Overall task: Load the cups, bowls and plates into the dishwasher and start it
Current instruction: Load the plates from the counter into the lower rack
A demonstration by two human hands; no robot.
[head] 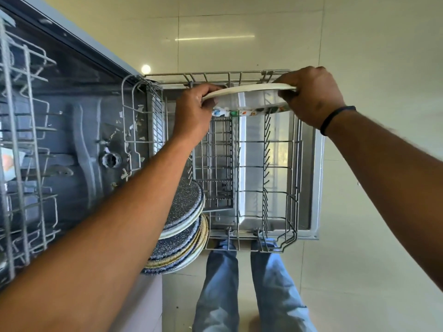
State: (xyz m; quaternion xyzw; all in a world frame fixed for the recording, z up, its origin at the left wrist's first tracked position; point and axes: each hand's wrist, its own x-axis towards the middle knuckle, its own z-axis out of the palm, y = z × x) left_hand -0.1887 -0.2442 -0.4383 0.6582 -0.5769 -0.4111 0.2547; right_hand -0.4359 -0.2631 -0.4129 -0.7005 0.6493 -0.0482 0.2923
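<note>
A white plate (249, 98) with a coloured pattern on its rim hangs edge-on over the far end of the pulled-out lower rack (293, 178). My left hand (194, 111) grips its left edge and my right hand (311, 94) grips its right edge. Several speckled blue and cream plates (184, 212) stand stacked on edge at the rack's near left, partly hidden by my left forearm. The grey cutlery basket (215, 164) sits in the rack's middle. The open dishwasher tub (79, 130) lies to the left.
The upper wire rack (26, 140) juts out at the far left. The open dishwasher door (316, 188) lies under the lower rack. My legs in blue jeans (239, 283) stand just below the rack on a pale tiled floor (359, 68).
</note>
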